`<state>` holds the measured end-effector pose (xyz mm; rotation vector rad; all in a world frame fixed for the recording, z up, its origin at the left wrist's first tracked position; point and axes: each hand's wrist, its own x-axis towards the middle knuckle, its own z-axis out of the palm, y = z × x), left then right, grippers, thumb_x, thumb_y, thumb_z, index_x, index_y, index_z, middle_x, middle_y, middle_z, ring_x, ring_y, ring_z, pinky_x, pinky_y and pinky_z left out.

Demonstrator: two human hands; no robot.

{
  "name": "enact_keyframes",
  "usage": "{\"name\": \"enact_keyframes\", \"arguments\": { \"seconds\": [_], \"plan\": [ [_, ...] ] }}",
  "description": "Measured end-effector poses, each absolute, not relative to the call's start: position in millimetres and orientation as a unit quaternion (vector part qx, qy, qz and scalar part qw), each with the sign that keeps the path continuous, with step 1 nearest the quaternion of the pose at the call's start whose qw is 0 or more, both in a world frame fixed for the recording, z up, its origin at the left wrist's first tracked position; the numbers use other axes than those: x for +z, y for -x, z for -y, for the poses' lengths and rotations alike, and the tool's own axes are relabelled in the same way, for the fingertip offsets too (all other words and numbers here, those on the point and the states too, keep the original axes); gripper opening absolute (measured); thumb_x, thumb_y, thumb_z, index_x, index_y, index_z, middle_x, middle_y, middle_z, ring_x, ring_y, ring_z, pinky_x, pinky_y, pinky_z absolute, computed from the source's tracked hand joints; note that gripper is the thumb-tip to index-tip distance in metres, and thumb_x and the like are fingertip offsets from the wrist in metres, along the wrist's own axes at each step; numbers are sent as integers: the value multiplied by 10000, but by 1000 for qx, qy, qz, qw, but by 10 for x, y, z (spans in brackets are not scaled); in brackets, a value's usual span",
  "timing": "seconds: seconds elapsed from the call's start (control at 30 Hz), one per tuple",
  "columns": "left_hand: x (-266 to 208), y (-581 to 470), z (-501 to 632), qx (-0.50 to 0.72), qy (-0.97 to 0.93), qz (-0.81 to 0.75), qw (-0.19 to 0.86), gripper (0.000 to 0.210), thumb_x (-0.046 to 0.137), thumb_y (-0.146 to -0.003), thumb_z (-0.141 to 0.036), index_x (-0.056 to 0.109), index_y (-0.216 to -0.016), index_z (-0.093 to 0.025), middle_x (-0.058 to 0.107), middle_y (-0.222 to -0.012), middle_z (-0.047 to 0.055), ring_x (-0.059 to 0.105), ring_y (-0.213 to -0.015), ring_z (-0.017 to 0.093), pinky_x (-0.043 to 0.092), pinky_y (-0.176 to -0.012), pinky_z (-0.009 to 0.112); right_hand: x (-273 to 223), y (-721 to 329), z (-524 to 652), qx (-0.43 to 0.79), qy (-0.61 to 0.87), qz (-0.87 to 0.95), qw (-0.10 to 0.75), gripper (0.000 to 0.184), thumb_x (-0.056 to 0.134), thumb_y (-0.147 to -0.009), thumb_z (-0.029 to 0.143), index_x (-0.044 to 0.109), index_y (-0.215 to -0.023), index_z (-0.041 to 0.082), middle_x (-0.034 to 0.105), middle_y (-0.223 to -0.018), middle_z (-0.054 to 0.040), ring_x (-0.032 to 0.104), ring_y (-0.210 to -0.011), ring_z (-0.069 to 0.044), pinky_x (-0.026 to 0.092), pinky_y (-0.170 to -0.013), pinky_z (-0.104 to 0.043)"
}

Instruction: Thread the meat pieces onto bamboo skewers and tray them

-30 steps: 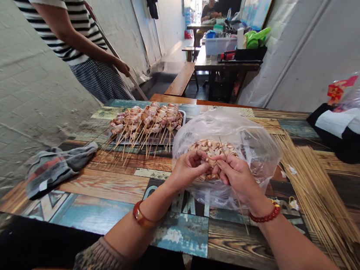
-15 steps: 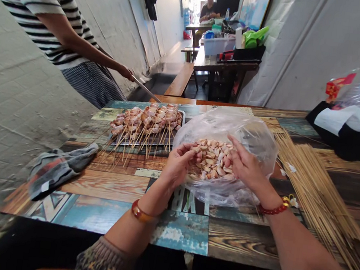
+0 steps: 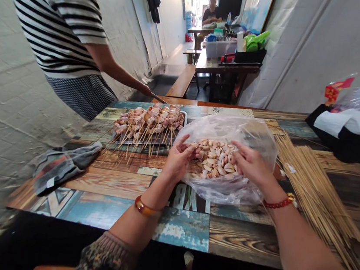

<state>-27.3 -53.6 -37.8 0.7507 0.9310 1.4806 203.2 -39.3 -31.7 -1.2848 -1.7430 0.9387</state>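
You are holding both hands over an open clear plastic bag [image 3: 225, 194], and a heap of what are looking like garlic cloves [image 3: 217, 168] is lying inside it, in front of you on the patterned table [image 3: 111, 181]. Your left hand [image 3: 177, 159] is hovering at the left edge of the heap; its thumb is closing toward the curled fingers while the index finger is sticking up, and I cannot tell whether a clove is sitting in that pinch. Your right hand [image 3: 253, 167] is standing at the right edge, half open, with the index finger pointing out over the cloves and the others bending in; I cannot tell if it is gripping anything.

To the right of the bag, a spread bundle of bare wooden sticks [image 3: 319, 204] is lying on the table. To the left of the bag, meat on sticks [image 3: 152, 120] is piling up on a tray [image 3: 185, 119], the stick ends pointing toward you. A gray cloth [image 3: 67, 167] is lying near the table's left end. Beyond it, a co-worker in a striped shirt [image 3: 59, 32] is holding a pole [image 3: 158, 98].
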Motion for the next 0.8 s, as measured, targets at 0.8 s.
{"name": "enact_keyframes", "arguments": {
  "seconds": [0.8],
  "plan": [
    [-327, 177, 672, 574, -357, -395, 622, 333, 843, -607, -287, 686, -847, -120, 724, -729, 33, 683, -653, 122, 541, -696, 242, -266, -1545, 822, 339, 434, 731, 402, 350, 459, -899, 201, 640, -1190, 127, 640, -680, -13, 582, -578, -128, 473, -575, -247]
  ]
}}
